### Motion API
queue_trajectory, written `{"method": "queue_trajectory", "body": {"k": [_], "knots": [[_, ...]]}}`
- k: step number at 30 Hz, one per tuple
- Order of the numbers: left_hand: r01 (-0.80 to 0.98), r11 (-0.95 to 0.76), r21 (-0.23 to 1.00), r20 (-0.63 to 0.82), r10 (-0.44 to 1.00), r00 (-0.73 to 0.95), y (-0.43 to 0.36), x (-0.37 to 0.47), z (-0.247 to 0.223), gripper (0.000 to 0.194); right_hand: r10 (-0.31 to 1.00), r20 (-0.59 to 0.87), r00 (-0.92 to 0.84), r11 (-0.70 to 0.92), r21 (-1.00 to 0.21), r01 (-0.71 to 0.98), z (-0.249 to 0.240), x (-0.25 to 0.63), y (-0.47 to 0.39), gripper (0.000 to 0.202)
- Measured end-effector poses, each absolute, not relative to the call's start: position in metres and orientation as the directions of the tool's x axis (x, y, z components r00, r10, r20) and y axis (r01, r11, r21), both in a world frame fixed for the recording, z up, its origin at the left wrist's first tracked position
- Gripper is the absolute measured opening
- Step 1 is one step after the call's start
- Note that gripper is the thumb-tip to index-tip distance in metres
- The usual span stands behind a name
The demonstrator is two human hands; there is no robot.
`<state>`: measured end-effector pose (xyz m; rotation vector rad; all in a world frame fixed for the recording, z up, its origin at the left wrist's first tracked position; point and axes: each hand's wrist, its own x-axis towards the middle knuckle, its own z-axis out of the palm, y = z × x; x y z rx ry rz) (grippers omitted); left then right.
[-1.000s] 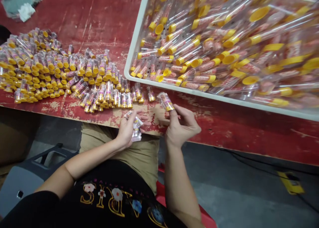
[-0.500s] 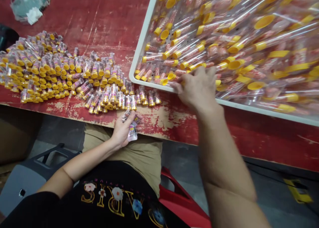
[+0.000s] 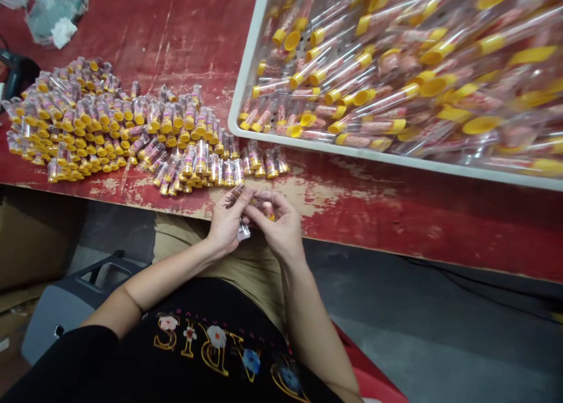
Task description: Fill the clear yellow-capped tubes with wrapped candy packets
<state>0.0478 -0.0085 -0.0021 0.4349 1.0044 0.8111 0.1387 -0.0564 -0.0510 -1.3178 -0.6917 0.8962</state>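
Observation:
My left hand (image 3: 225, 222) is closed on small printed clear plastic sleeves (image 3: 243, 233), whose lower ends hang below the thumb. Against it, at the table's front edge, my right hand (image 3: 284, 230) grips a small clear tube (image 3: 268, 208) with pink contents and a yellow cap. Fingertips of both hands meet, and hide most of the tube and the upper sleeves. Just beyond the hands lies a stacked pile of wrapped yellow-capped tubes (image 3: 167, 121).
A white tray (image 3: 396, 163) full of loose yellow-capped tubes stands at the right on the worn red table (image 3: 189, 33). A plastic bag (image 3: 57, 7) with a white crumpled piece lies at the far left. Below is a grey stool (image 3: 65, 309).
My right hand has come out of the tray, back toward me and to the left, bringing a tube to my left hand. The left hand has stayed nearly in place with the sleeves.

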Motion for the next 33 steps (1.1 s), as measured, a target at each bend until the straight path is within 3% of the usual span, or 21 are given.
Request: {"method": "queue_trajectory", "body": {"k": [7, 19, 22, 26, 29, 33], "knots": [[-0.391, 0.53, 0.752, -0.488, 0.847, 0.211, -0.018, 0.044, -0.003, 0.049, 0.779, -0.113, 0.617, 0.023, -0.978, -0.209, -0.05, 0.14, -0.06, 0.048], [-0.442, 0.606, 0.662, -0.558, 0.791, 0.25, -0.005, 0.034, 0.011, 0.063, 0.864, -0.103, 0.493, -0.001, -0.979, -0.203, -0.021, 0.144, -0.075, 0.042], [-0.473, 0.615, 0.632, -0.58, 0.779, 0.239, 0.002, 0.023, 0.014, 0.065, 0.87, 0.03, 0.492, 0.035, -0.999, -0.002, -0.015, 0.14, -0.088, 0.044], [-0.505, 0.602, 0.619, -0.572, 0.786, 0.236, 0.007, 0.006, 0.016, 0.065, 0.827, 0.317, 0.464, 0.217, -0.942, 0.255, -0.013, 0.133, -0.091, 0.039], [-0.521, 0.601, 0.606, -0.573, 0.784, 0.238, 0.007, -0.006, 0.017, 0.06, 0.82, 0.498, 0.283, 0.331, -0.815, 0.475, -0.009, 0.131, -0.08, 0.036], [-0.532, 0.631, 0.565, -0.576, 0.763, 0.293, 0.006, -0.025, 0.018, 0.046, 0.74, 0.662, 0.123, 0.436, -0.611, 0.661, 0.003, 0.128, -0.063, 0.051]]}}
